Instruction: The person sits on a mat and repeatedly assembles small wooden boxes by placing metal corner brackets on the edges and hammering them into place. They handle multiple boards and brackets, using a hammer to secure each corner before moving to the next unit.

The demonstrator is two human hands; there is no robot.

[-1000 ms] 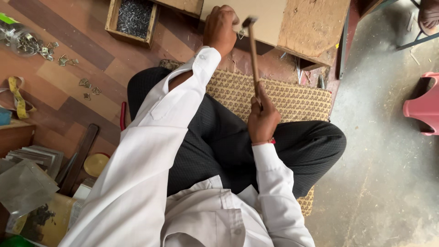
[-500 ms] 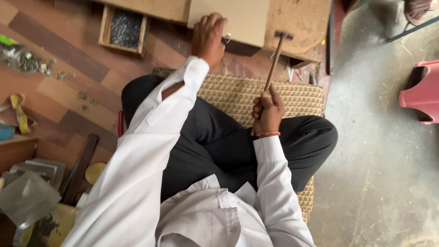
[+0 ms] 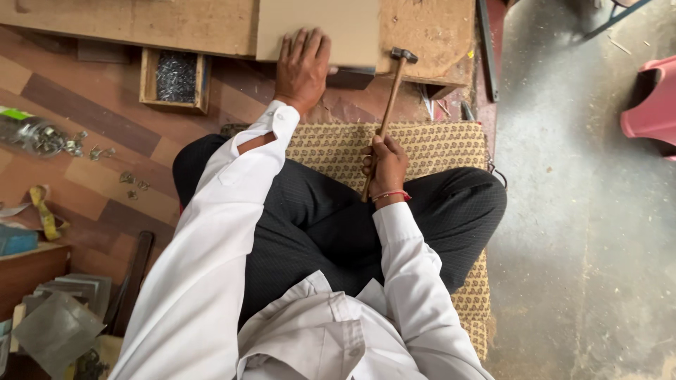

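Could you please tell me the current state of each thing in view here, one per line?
Left hand: flat on the tan board, pressing.
Tan board: lying flat on the wooden base.
Right hand: gripping the hammer handle.
Hammer: head down at the board's edge.
Nail box: open, filled.

We see even, soft daylight, brightest on the grey concrete floor (image 3: pixel 577 211) at right; shadows faint. White shirt (image 3: pixel 211 281) near blown out. Pic sharp, slight wide-angle stretch at edges.

Wood-pattern floor (image 3: pixel 84 134) beside grey concrete (image 3: pixel 584 211), woven mat (image 3: pixel 436 148), pink stool (image 3: pixel 651 98).
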